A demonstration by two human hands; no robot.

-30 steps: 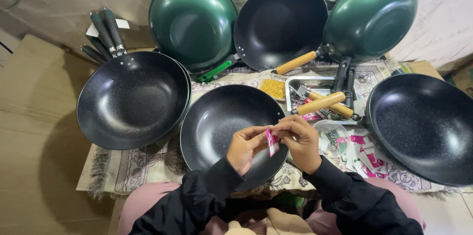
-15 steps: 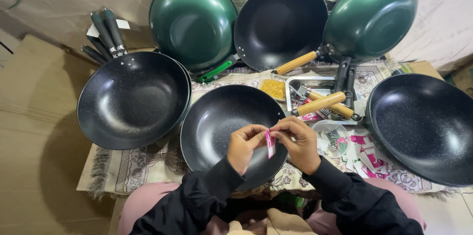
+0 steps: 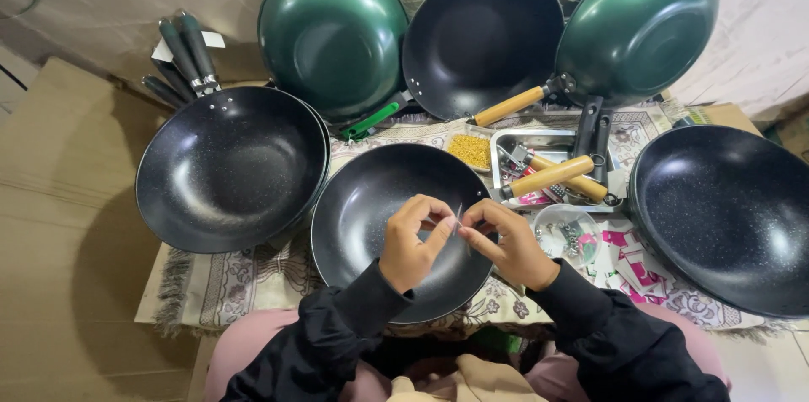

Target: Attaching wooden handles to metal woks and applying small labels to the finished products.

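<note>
The left hand (image 3: 413,242) and the right hand (image 3: 506,242) meet above the middle pan (image 3: 362,200), a black one lying on a patterned cloth (image 3: 236,284); both pinch a small thin slip (image 3: 458,215) between thumb and fingertips, seen edge-on, so its colour and kind cannot be told; the slip sits between the two hands, over the pan's right half, clear of its surface as far as can be seen.

Both sleeves are black; the pan's near rim lies just in front of the person's lap.

To the left a larger black pan (image 3: 232,170) overlaps the cloth's edge, with dark handles (image 3: 190,52) stacked behind it; to the right another black pan (image 3: 725,217) lies at the table's end; three more lean against the sheet behind: a green one (image 3: 333,31), a black one (image 3: 480,40) with a wooden handle, and a second green one (image 3: 640,23).

Just right of the middle pan stands a metal tray (image 3: 552,141) with two wooden handles (image 3: 556,176) across it; near the right hand lies a clear lid (image 3: 565,229), and pink and white labels (image 3: 628,254) are scattered beside it.
</note>
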